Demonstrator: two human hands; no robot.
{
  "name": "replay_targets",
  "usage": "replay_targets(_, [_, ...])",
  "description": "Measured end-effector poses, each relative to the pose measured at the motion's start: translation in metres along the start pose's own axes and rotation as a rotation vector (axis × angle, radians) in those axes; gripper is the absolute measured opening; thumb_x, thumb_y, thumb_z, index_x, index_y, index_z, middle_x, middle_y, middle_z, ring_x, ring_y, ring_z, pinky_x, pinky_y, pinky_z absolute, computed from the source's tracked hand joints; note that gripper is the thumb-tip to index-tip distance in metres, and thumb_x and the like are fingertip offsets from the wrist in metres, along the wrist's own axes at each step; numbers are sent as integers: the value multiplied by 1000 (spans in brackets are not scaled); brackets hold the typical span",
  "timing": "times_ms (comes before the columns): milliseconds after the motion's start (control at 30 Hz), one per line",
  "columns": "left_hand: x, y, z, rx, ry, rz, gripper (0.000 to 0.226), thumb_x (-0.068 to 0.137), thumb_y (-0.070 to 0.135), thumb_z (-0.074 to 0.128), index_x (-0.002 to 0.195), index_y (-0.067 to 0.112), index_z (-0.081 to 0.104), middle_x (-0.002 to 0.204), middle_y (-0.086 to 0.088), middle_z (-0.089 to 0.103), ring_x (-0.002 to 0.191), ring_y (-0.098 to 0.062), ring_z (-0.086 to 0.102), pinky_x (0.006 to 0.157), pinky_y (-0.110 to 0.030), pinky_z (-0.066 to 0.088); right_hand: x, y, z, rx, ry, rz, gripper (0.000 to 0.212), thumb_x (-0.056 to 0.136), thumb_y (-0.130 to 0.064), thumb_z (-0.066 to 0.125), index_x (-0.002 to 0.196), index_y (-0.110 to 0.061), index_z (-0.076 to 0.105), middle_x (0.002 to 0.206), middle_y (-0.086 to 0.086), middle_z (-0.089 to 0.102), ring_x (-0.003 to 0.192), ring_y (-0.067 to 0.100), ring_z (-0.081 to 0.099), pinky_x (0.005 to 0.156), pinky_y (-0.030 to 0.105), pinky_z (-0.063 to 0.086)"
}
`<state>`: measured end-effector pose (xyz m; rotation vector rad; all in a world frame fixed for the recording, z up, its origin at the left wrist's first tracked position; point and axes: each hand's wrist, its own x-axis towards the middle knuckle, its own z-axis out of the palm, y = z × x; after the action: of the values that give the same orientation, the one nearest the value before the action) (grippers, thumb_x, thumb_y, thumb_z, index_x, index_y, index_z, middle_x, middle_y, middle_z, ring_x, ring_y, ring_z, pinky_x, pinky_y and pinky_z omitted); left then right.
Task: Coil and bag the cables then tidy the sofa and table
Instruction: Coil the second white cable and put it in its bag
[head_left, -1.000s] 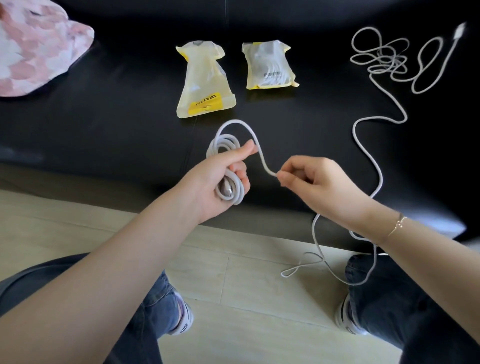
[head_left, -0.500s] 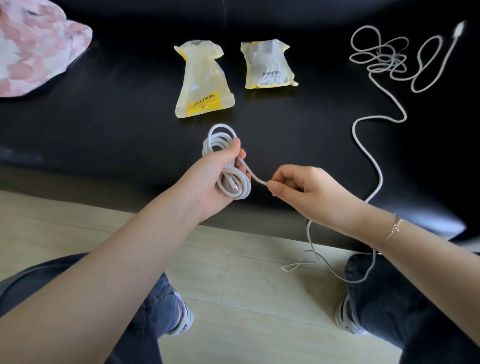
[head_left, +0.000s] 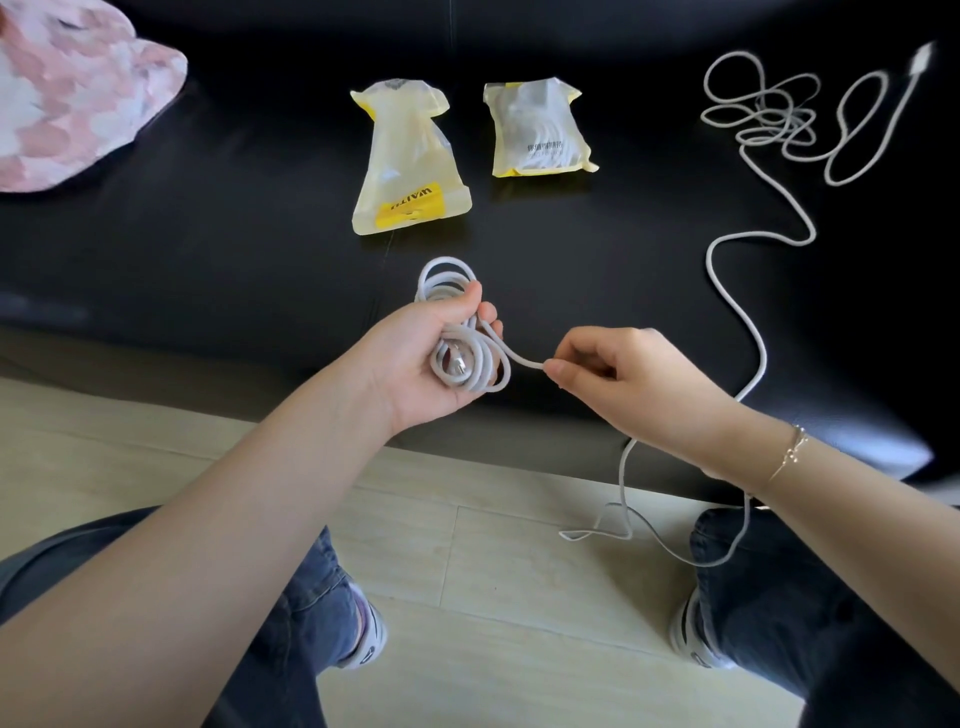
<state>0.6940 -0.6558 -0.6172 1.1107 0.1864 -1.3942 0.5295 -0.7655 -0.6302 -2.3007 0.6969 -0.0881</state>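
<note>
My left hand (head_left: 415, 358) grips a small coil of white cable (head_left: 470, 364) over the front edge of the black sofa (head_left: 208, 260); a plug end shows inside the coil. My right hand (head_left: 628, 374) pinches the same cable just right of the coil. From there the loose cable (head_left: 748, 338) drops to the floor, loops back up onto the seat and ends in a tangle (head_left: 779, 114) at the far right. Two yellow-edged plastic bags lie on the seat: an open bag (head_left: 405, 156) and a filled bag (head_left: 537, 130).
A pink and white patterned cushion (head_left: 67, 93) lies on the sofa at the far left. Below the sofa edge is pale tiled floor (head_left: 493, 597), with my knees and shoes at both sides.
The raised loop between my hands has been laid onto the coil, and my right hand has moved left, closer to my left hand. Both hands keep their hold on the cable.
</note>
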Motion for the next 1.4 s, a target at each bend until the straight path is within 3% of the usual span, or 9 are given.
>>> replay_targets(100, [0, -1, 1, 19, 39, 18, 11, 91, 23, 66, 86, 14, 63, 77, 0, 62, 70, -11, 63, 54, -25, 52, -1, 0, 1, -8, -56, -20, 21, 95, -34, 55, 78, -23, 60, 50, -11, 47, 49, 8, 42, 48, 19, 31])
replay_targets(333, [2, -3, 0, -54, 0, 48, 16, 96, 24, 60, 84, 12, 60, 72, 1, 59, 90, -15, 59, 90, -37, 51, -5, -5, 3, 117, -205, -94, 17, 97, -27, 56, 81, -26, 62, 53, -9, 45, 49, 8, 36, 50, 17, 32])
replay_targets(533, [3, -4, -1, -133, -13, 107, 21, 98, 24, 58, 79, 14, 55, 71, 3, 51, 72, -10, 51, 70, -25, 47, -5, -8, -11, 298, -342, -35, 27, 97, -25, 56, 74, -14, 66, 50, -6, 44, 50, 14, 38, 52, 22, 36])
replay_targets(667, [3, 1, -4, -105, 50, 196, 23, 96, 24, 61, 76, 17, 51, 70, 5, 44, 62, -7, 41, 70, -22, 40, -5, -8, -25, 266, -437, 1, 43, 96, -38, 55, 64, -9, 60, 50, 5, 42, 50, 17, 38, 55, 25, 38])
replay_targets(800, [1, 7, -3, 276, 267, 301, 17, 91, 34, 68, 85, 19, 64, 73, 7, 59, 69, -4, 55, 71, -22, 44, -1, -1, -40, 192, -504, 93, 42, 96, -33, 55, 67, -4, 60, 53, 9, 36, 49, 18, 27, 44, 18, 26])
replay_targets(933, [0, 9, -7, 828, 374, 481, 19, 91, 39, 66, 89, 20, 64, 79, -2, 54, 73, -13, 52, 70, -26, 44, 5, 8, -52, 197, -376, 137, 38, 97, -27, 54, 66, -6, 61, 47, -1, 36, 44, 13, 27, 41, 17, 26])
replay_targets(1067, [-1, 5, -8, 971, 289, 475, 19, 89, 38, 68, 94, 20, 69, 79, 4, 63, 73, -10, 58, 68, -21, 45, 6, 8, -52, 72, -116, 45, 32, 98, -28, 53, 70, -18, 64, 49, -7, 41, 46, 10, 32, 45, 16, 30])
replay_targets(1233, [7, -8, -8, 893, 74, 301, 13, 95, 26, 62, 100, 17, 69, 96, 0, 76, 95, -15, 71, 89, -34, 56, 3, 1, -37, 212, 40, -23, 28, 100, -23, 49, 78, -14, 65, 54, 1, 36, 47, 10, 28, 45, 18, 26])
replay_targets(1400, [8, -12, -4, 783, 39, 199, 21, 98, 22, 57, 97, 3, 66, 92, -14, 76, 89, -27, 74, 81, -33, 60, 6, 1, -32, 468, 21, 32, 30, 102, -22, 48, 79, -9, 63, 51, -12, 37, 48, 12, 27, 46, 25, 24])
